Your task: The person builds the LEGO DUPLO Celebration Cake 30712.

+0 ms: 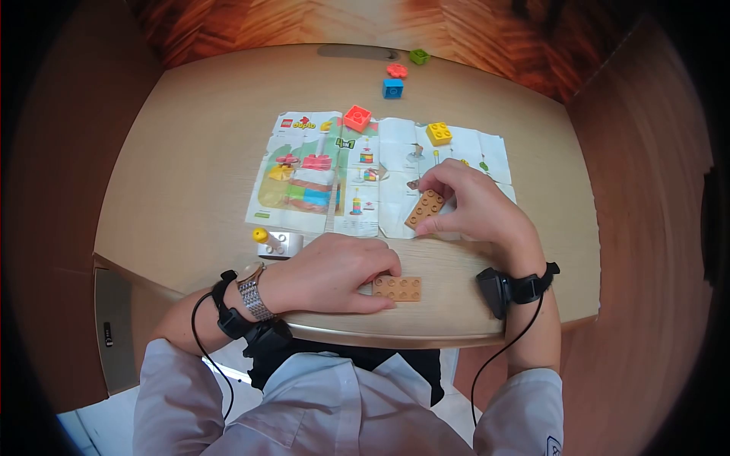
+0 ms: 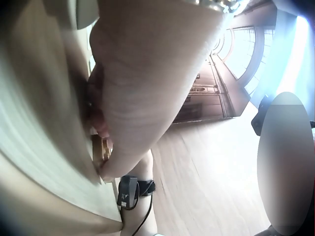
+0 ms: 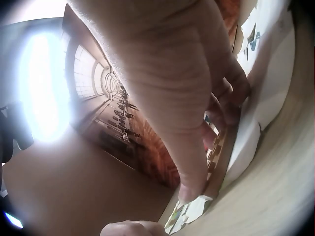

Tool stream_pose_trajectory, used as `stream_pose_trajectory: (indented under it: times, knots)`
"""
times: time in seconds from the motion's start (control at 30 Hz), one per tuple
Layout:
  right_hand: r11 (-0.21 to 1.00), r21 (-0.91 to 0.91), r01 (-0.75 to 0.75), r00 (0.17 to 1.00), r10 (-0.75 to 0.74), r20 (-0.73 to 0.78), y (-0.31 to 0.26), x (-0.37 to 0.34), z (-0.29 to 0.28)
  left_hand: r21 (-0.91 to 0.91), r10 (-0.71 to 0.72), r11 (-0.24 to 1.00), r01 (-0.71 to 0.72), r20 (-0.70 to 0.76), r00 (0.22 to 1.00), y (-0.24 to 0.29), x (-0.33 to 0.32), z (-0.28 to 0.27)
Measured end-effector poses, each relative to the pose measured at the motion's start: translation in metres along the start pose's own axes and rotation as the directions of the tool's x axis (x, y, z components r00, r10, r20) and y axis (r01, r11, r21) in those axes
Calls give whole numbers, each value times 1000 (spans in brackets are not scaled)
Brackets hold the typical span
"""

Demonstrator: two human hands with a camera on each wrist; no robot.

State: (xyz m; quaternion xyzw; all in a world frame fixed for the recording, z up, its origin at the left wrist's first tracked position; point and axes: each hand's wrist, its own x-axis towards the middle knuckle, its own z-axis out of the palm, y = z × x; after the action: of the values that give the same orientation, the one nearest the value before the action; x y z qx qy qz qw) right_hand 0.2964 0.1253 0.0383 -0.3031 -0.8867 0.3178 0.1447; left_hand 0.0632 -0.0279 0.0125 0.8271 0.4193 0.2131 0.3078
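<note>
Near the front edge of the table, my left hand (image 1: 338, 273) grips the left end of a tan toy brick (image 1: 403, 289) with two rows of studs. The left wrist view shows the thumb against that tan brick (image 2: 100, 147), partly hidden by the hand. Over the lower right part of the instruction sheet (image 1: 389, 216), my right hand (image 1: 475, 201) pinches a second tan brick (image 1: 424, 209) between thumb and fingers, its studs facing up and its length slanted. In the right wrist view this brick (image 3: 219, 160) runs along the paper, fingers at one end and thumb at the other.
A white brick (image 1: 287, 245) with a yellow-topped post stands left, beside my left forearm. On the sheet sit a red brick (image 1: 357, 118) and a yellow brick (image 1: 439, 134). Farther back are a blue brick (image 1: 392, 89), a red flower-shaped piece (image 1: 397, 71) and a green brick (image 1: 419, 57).
</note>
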Motion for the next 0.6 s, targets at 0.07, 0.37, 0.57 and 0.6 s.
stream_pose_trajectory:
  times: [0.07, 0.37, 0.57, 0.6]
  knots:
    - [999, -21, -39, 999, 39, -3, -2, 1, -1, -3, 1, 1000, -1, -3, 1000, 0, 0, 1]
    - [989, 54, -140, 990, 140, -1, 7, 8, 2, -22, -114, 993, 114, 0, 993, 11, 2, -11]
    - [982, 57, -180, 984, 179, 12, 10, 5, 3, 45, -130, 990, 130, -7, 992, 6, 0, -4]
    - [982, 60, -179, 984, 179, 7, 10, 5, 3, 23, -100, 995, 100, 7, 995, 5, 0, -4]
